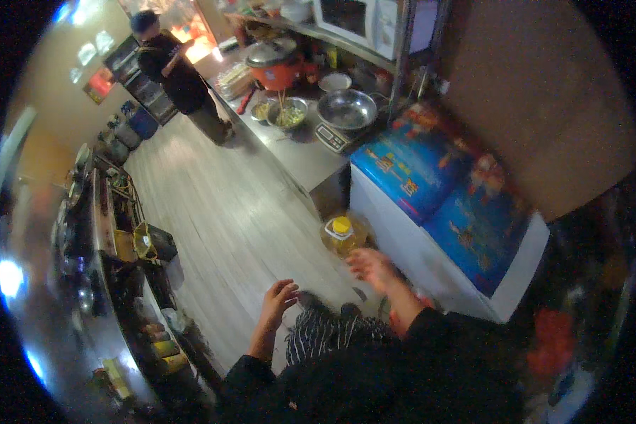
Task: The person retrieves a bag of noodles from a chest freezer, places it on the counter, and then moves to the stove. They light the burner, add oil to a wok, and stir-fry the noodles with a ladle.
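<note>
reaching right hand (372,267) near oil jug (344,234), floor

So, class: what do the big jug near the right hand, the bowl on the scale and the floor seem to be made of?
Jug: likely clear plastic, yellowish liquid showing through, with an opaque yellow cap. It stands on the floor just beyond the right hand.
Bowl: probably stainless steel, grey and shiny with bright reflections.
Floor: pale planks with visible seams, wood or a wood-look laminate; I cannot tell which.
</note>
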Demonstrator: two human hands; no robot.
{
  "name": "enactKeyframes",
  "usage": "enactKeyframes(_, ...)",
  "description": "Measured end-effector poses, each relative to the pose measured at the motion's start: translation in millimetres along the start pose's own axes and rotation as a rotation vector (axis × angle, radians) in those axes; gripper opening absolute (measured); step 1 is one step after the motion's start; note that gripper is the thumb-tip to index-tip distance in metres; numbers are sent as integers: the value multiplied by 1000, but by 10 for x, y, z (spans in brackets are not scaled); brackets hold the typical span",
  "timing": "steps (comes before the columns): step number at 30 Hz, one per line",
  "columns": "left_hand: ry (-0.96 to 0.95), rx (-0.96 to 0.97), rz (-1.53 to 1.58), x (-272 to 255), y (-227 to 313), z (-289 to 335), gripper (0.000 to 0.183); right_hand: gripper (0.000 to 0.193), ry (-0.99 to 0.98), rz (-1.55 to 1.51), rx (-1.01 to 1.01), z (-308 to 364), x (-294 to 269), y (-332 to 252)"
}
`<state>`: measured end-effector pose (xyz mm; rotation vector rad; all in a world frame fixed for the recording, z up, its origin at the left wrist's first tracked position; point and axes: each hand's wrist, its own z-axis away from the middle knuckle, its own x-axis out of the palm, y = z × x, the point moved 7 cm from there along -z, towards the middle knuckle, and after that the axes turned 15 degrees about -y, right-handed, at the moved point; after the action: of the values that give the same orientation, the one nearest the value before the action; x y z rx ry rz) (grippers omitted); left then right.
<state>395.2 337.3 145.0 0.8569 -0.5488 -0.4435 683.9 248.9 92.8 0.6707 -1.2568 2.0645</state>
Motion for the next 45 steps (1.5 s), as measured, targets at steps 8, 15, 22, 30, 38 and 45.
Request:
enactKeyframes(8,-76,-293,-69,-229,-364,-781,43,60,727,-707,-523,1184,-2513,-282)
enactKeyframes(15,-318,-188,-538,102,138,-1803,46,61,894,-866,-542,1230,-2864,-122)
enactKeyframes(22,-331,-102,-846,398,758,-2622,41,59,782,-673,-699,1209,-2807,-186)
enactKeyframes(30,-450,288,-871,1281,1665,-2936,43,41,1204,-188,-897,1773,-2036,-679)
enactKeyframes(38,-621,1105,-1343,3675,3076,-2746,72,43,911,-383,-1041,2560,-1251,-2223)
enactKeyframes(45,-273,1637,-1521,5278,3889,-3024,65,43,938,440,-844,3465,-1323,-3237)
